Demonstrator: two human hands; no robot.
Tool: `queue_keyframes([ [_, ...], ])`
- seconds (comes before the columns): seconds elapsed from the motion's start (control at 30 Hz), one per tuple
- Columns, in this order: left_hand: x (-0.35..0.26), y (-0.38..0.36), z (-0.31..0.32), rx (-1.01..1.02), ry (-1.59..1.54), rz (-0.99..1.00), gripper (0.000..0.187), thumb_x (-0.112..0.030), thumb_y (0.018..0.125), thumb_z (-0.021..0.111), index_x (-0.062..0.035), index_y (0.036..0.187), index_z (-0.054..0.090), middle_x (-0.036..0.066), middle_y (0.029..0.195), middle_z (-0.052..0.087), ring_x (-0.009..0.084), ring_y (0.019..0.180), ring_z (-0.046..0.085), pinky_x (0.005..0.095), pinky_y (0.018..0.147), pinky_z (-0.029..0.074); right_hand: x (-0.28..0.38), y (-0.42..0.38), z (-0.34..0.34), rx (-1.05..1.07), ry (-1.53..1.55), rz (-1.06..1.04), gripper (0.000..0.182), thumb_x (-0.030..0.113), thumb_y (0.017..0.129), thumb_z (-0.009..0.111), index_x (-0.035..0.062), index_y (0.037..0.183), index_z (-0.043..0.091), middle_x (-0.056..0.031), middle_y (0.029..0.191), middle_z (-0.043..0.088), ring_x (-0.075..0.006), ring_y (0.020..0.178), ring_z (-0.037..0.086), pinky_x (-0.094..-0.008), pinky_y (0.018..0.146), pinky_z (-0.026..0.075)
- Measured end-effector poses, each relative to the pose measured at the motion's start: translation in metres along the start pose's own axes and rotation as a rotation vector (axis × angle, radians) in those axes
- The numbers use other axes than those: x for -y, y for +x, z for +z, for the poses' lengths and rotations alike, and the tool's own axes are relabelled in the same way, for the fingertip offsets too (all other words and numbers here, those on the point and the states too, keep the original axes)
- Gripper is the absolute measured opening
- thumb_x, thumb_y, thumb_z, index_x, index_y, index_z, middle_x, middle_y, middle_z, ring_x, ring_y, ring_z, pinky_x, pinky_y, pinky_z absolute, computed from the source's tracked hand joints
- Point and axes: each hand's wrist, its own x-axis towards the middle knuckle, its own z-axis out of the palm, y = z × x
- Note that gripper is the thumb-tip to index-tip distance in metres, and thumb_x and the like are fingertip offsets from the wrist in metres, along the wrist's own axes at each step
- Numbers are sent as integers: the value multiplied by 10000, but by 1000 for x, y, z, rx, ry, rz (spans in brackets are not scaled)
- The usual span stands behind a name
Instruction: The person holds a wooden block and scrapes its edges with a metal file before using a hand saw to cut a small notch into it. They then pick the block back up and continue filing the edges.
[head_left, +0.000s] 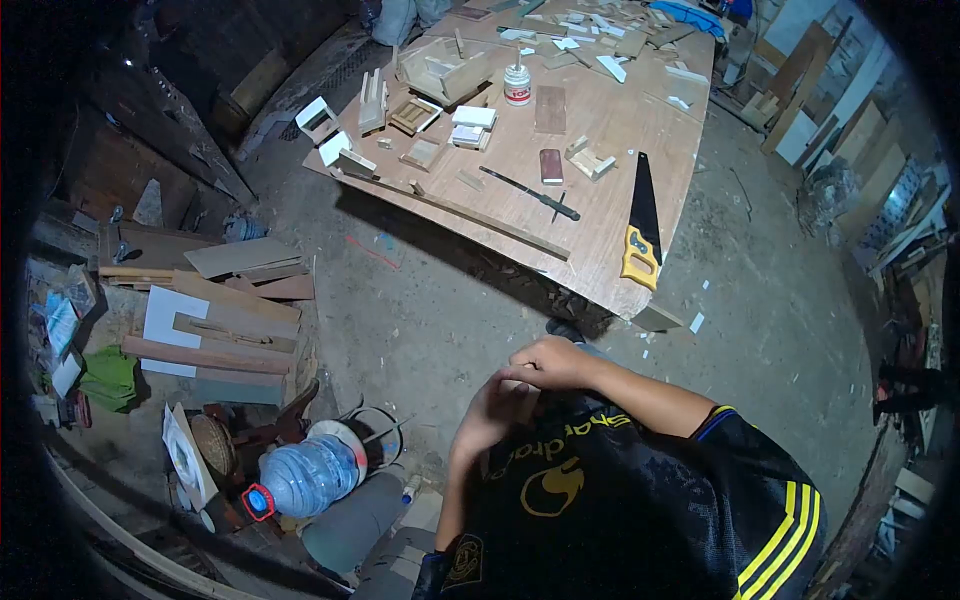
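In front of the black and yellow shirt (590, 500), my two hands meet, touching at the fingers. My right hand (550, 362) is closed, its fingers curled over the fingertips of my left hand (493, 410). The left hand is also closed, in shadow; anything between the fingers is hidden. Beyond them stands the wooden table (620, 220). A handsaw (641, 225) with a yellow handle lies at its near right corner. Left of the saw are a dark thin tool (530, 193), a reddish-brown block (551, 166) and a small wooden frame (590, 160).
A labelled jar (517, 85), wooden boxes (445, 72) and white offcuts stand or lie farther back on the table. At the lower left are a big water bottle (312, 476) and stacked boards (215, 335). Planks (800, 95) lean at the right.
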Motion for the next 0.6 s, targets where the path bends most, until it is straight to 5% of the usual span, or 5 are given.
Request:
queue_keyframes([
  [0.2, 25, 12, 2, 3, -160, 197, 165, -123, 953, 497, 5, 1047, 545, 79, 784, 639, 146, 664, 604, 287, 586, 489, -7, -7, 3, -12, 210, 3, 519, 535, 934, 470, 65, 844, 670, -169, 782, 663, -332, 719, 649, -404, 670, 493],
  [0.33, -1, 11, -1, 218, -271, 17, 198, -119, 968, 471, -19, 1136, 495, 111, 790, 650, 171, 598, 623, 279, 551, 500, 14, -25, -13, 131, 863, 285, 527, 533, 934, 501, 43, 920, 695, -97, 768, 672, -150, 768, 640, -339, 703, 498],
  [0.4, -2, 14, 3, 226, -307, 26, 250, -178, 985, 481, -3, 1164, 473, 125, 791, 667, 193, 612, 640, 302, 554, 510, -3, -26, -6, 98, 714, 244, 366, 357, 971, 498, 26, 948, 652, -76, 810, 678, -160, 758, 631, -306, 712, 498],
  [0.5, 10, 22, 10, 157, -272, 3, 260, -215, 984, 496, 1, 1127, 474, 138, 794, 668, 201, 610, 640, 305, 561, 513, -45, -24, -27, 12, 481, 152, 313, 330, 954, 533, 43, 983, 655, -68, 838, 675, -143, 768, 629, -304, 692, 497],
  [0.6, 0, 19, 9, 92, -287, -25, 211, -180, 988, 486, 9, 1082, 482, 147, 794, 665, 192, 607, 628, 294, 565, 512, -123, -26, -51, -559, 98, 323, 252, 261, 831, 653, 72, 996, 673, -100, 817, 653, -216, 743, 628, -358, 716, 503],
])
